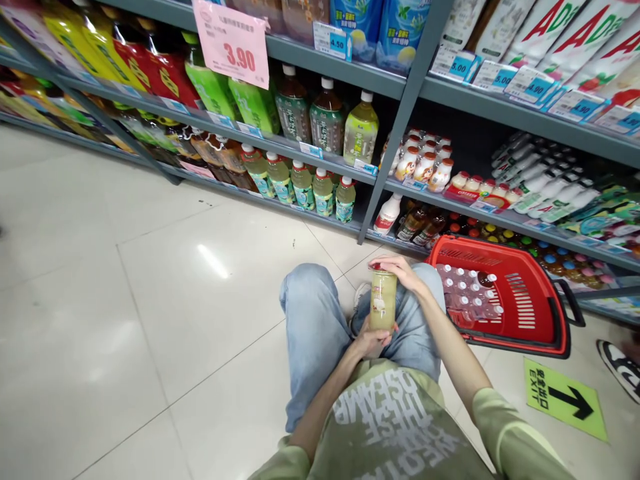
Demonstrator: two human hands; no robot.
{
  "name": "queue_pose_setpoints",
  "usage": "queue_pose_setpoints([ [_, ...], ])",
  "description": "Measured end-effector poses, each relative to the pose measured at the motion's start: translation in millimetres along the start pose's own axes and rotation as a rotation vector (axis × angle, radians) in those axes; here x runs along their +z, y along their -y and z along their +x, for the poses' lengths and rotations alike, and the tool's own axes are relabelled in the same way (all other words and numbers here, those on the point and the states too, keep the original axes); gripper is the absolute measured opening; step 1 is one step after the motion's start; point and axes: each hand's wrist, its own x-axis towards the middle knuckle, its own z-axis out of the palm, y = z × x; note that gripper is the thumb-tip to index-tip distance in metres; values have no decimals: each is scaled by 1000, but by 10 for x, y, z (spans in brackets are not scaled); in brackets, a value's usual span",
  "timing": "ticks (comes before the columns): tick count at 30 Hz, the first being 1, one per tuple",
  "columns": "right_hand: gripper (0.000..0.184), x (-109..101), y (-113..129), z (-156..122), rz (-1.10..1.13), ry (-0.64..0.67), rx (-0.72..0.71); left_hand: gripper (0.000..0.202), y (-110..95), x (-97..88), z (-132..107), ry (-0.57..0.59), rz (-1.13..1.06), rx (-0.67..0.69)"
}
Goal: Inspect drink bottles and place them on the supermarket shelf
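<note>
A clear plastic drink cup [383, 300] with pale yellow-green liquid stands upright between my bent knees. My left hand [371, 340] wraps round its base from below. Across the lid lies my right hand [397, 270], fingers curled over the rim. Something red shows at the top of the cup, under or beside those fingers; I cannot make out what it is. The palm sides of both hands are hidden.
A red shopping basket [543, 300] holding several small clear bottles [465, 287] stands close on my right. Grey shelves [320, 157] of bottled drinks run ahead. A green exit sign [565, 399] is on the tiled floor [150, 300]; another person's shoe [620, 367] is at the right edge.
</note>
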Motion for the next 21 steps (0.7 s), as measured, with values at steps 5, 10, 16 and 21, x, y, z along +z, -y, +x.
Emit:
queue_pose_setpoints([
  [5, 41, -51, 22, -78, 335, 61, 64, 75, 19, -112, -36, 199, -176, -176],
  [10, 53, -32, 102, -124, 523, 149, 121, 79, 109, -254, -113, 444, -427, -222],
  [16, 42, -4, 110, -134, 224, 2, 57, 81, 83, -159, -107, 399, -368, -154],
  [21, 34, 26, -21, -115, 8, -278, 45, 71, -30, -81, 23, -179, -285, -39],
])
